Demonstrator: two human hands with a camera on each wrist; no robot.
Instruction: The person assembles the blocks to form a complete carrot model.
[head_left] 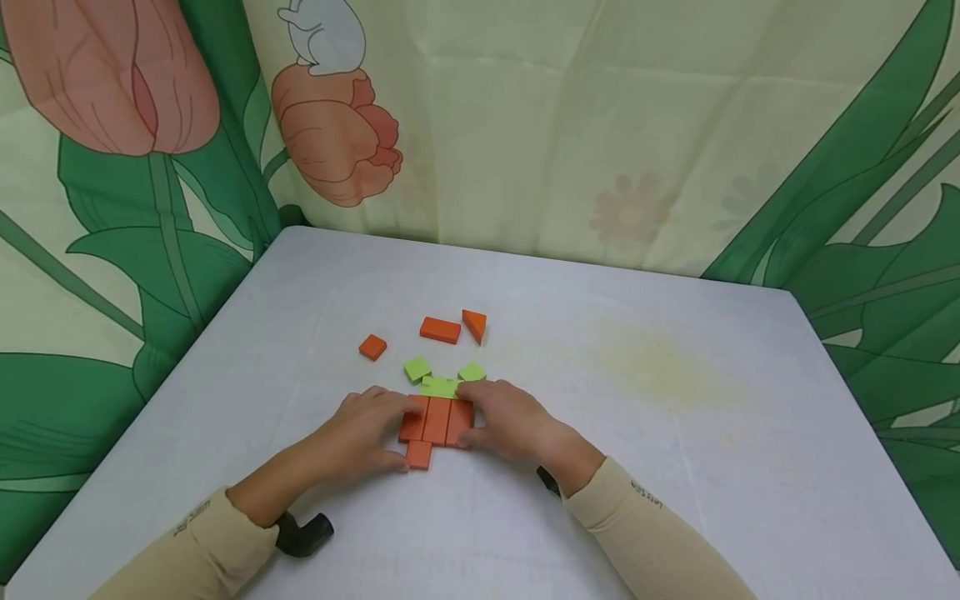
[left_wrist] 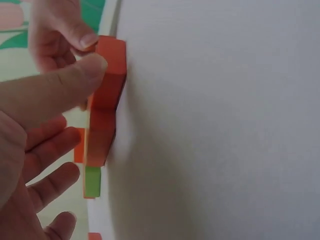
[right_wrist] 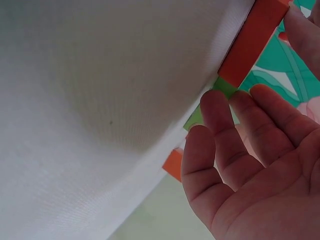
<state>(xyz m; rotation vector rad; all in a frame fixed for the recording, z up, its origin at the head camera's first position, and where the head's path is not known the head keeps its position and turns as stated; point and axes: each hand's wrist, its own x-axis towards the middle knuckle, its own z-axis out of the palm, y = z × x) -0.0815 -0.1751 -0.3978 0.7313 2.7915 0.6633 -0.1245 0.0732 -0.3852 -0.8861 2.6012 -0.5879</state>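
Three orange rectangular blocks point(head_left: 437, 420) lie side by side on the table, with a small orange block point(head_left: 419, 455) against their near edge. A notched light green block point(head_left: 438, 387) adjoins their far edge, flanked by two small green blocks point(head_left: 417, 369). My left hand point(head_left: 360, 437) rests at the left side, its index finger over the left orange block and its thumb beside the small orange block. On the other side, my right hand point(head_left: 513, 421) has fingertips at the green block's right end and its thumb at the right orange block. Both hands' fingers are relaxed and spread.
Beyond the arrangement lie an orange square block point(head_left: 372, 347), an orange rectangular block point(head_left: 440, 330) and an orange triangular block point(head_left: 475, 326). The white-covered table point(head_left: 720, 467) ends at a printed curtain point(head_left: 525, 125) along the back.
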